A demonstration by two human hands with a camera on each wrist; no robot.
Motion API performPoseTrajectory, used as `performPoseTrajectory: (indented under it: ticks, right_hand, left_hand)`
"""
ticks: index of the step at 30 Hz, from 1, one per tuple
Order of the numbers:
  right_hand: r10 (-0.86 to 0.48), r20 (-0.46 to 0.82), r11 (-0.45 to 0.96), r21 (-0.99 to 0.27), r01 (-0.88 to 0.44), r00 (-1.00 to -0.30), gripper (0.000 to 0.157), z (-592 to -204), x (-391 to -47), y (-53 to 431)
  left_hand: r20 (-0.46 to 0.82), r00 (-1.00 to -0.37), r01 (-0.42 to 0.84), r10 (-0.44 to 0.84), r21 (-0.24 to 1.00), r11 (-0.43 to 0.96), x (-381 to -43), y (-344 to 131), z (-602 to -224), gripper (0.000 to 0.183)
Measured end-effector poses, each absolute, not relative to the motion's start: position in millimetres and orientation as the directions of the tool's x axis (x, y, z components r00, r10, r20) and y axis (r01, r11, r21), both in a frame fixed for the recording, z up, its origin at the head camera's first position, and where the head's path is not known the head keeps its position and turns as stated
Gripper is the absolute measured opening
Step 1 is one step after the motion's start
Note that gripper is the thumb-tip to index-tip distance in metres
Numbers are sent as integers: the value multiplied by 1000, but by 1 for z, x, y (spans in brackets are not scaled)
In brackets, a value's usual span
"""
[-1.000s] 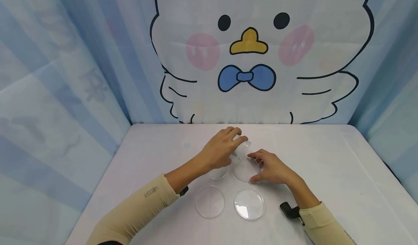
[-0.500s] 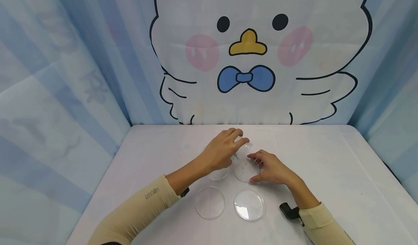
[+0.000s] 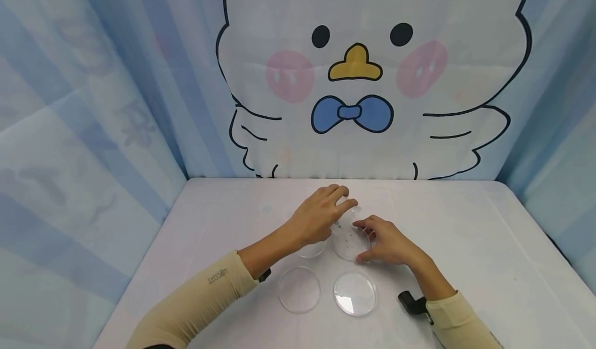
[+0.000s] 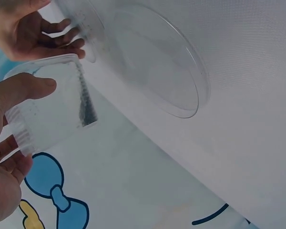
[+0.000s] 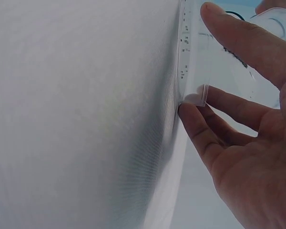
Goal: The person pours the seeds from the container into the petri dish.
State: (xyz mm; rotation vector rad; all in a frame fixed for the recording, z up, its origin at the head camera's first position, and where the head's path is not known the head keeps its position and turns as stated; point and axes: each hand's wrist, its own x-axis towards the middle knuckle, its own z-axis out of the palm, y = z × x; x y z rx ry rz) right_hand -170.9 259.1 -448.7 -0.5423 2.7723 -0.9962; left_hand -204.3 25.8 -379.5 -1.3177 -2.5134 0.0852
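Observation:
In the left wrist view my left hand [image 4: 9,100] grips a clear plastic tub [image 4: 52,105] between thumb and fingers. The tub is tilted, with a band of dark fine grains [image 4: 87,107] along one side. Below it in the head view lies a clear petri dish [image 3: 350,245] on the table, small dark specks scattered inside. My right hand [image 3: 388,241] holds this dish by its edge, thumb at the near side and fingers at the far side. The right wrist view shows the specks [image 5: 185,45] through the dish wall. My left hand [image 3: 318,214] hides much of the tub from above.
Partly behind my left wrist is another clear dish [image 3: 313,251]. Nearer to me lie two more round clear dishes, one at left [image 3: 299,290] and one at right [image 3: 355,294] with a bright reflection. A printed curtain [image 3: 354,147] hangs behind the white table [image 3: 465,245].
More dark specks show in the petri dish than a second ago. My left hand has shifted slightly right with the tub. The right hand stays at the dish's edge.

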Motion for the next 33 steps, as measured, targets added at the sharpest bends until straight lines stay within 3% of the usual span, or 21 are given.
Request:
performPoseTrajectory:
  ticks: [33]
  right_hand:
    - [-390, 11, 708, -635, -308, -921, 78, -451, -170, 259]
  left_hand:
    - [231, -514, 789, 826, -251, 561, -197, 31, -379, 74]
